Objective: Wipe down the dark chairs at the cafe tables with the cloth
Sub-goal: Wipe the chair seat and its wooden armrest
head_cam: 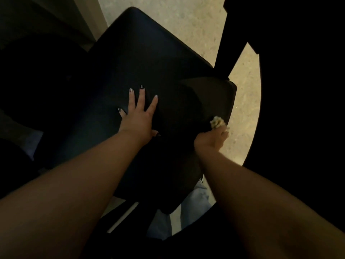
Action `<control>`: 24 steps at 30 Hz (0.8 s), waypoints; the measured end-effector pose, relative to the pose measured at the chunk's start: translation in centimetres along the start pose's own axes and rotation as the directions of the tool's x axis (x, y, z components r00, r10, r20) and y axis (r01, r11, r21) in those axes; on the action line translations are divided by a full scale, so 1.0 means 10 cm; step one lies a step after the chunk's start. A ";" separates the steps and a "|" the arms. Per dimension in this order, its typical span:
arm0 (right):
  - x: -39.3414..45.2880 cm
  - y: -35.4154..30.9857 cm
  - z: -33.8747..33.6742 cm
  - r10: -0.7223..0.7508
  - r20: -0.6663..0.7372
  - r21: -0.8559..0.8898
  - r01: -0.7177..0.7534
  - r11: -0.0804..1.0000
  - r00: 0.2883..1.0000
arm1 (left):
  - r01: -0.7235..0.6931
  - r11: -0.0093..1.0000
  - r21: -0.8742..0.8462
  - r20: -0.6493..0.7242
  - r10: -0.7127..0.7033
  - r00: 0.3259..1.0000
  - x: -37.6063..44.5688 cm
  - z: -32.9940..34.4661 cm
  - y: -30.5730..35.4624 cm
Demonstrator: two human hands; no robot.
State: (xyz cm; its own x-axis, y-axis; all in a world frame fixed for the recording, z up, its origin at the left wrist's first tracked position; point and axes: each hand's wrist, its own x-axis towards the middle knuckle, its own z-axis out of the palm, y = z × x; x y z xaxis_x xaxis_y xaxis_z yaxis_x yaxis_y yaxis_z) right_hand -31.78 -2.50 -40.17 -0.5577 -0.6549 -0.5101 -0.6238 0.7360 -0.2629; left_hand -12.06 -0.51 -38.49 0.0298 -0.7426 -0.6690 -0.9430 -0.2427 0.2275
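The left hand (137,116) lies flat on the chair (141,58) seat, fingers (141,94) spread. The right hand (214,136) pinches a bunched cloth (217,122) at the seat's right edge, so unwiped seat lies left and far. A second chair's leg (226,43) stands close beyond on the floor (244,94).

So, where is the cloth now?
The cloth is bunched in the right hand, at the right edge of the dark chair.
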 end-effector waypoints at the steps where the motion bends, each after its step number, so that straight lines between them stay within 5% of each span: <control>1: -0.17 0.10 0.07 0.038 0.031 -0.010 -0.037 0.999 0.999 | -0.007 1.000 -0.008 0.007 0.007 1.000 -0.01 0.00 -0.01; 7: -0.74 0.34 0.40 0.193 0.117 0.084 -0.203 0.975 0.974 | -0.052 0.998 0.030 0.075 0.049 0.996 -0.04 -0.10 -0.09; 8: -0.67 0.32 0.35 0.088 0.169 0.166 -0.117 0.979 0.982 | -0.063 0.997 0.046 0.084 0.059 0.995 -0.05 -0.11 -0.13; 10: -0.52 0.11 0.21 -0.116 -0.045 0.062 0.118 0.991 0.992 | -0.097 0.992 0.074 0.108 0.089 0.990 -0.08 -0.11 -0.21; 11: -0.35 -0.03 0.09 -0.352 -0.101 -0.045 0.349 0.936 0.931 | -0.115 0.990 0.084 0.111 0.105 0.988 -0.09 -0.09 -0.25; 13: 0.04 -0.34 -0.13 -0.672 0.039 -0.115 0.672 0.732 0.739 | -0.141 0.986 0.089 0.088 0.133 0.987 -0.11 -0.02 -0.32; 17: 0.80 -0.87 -0.45 -0.678 0.135 -0.284 0.684 0.672 0.722 | -0.128 0.990 0.061 0.048 0.125 0.991 -0.09 0.07 -0.33; 20: 1.00 -0.94 -0.49 -0.557 0.063 -0.327 0.544 0.773 0.828 | -0.102 0.994 0.048 0.055 0.099 0.994 -0.08 0.06 -0.31; 24: 0.78 -0.80 -0.40 -0.607 0.198 -0.493 0.613 0.617 0.770 | -0.094 0.994 0.053 0.041 0.092 0.995 -0.11 0.06 -0.31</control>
State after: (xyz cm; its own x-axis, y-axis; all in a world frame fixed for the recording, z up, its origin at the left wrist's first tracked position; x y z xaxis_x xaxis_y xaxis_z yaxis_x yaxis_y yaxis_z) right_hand -33.30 -14.20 -38.76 0.0573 -0.9169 -0.3951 -0.9970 -0.0317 -0.0709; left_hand -9.38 1.41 -38.84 -0.0706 -0.7358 -0.6735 -0.9580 -0.1381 0.2513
